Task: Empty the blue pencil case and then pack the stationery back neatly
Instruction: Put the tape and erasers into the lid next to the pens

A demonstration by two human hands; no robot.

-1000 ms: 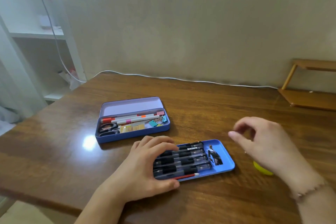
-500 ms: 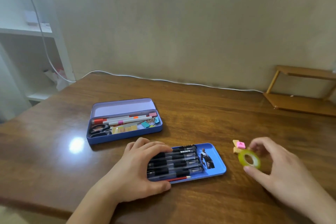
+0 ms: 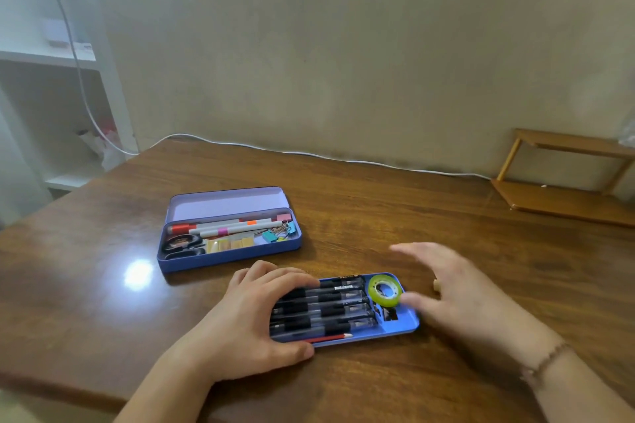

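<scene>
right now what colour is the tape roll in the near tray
Yellow-green, with a pale inner core. The tape roll shows in the head view, at the right end of the blue tray.

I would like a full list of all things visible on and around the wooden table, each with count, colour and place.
Blue metal tray: one, blue, near table edge.
Black-grip clear pens: several, side by side in tray.
Red pencil: one, along tray's near edge.
Green tape roll: one, in tray's far right corner.
Blue tin pencil case: one, lid open, further back on the left.
White markers: about three, in case.
Black scissors: one, case's left end.
Binder clips: a few, teal and other colours, case's right end.
White cable: one, along wall.
Wooden shelf: one, far right.
Wooden table: one, brown.
Left hand: on the pens.
Right hand: open, beside tray.
</scene>
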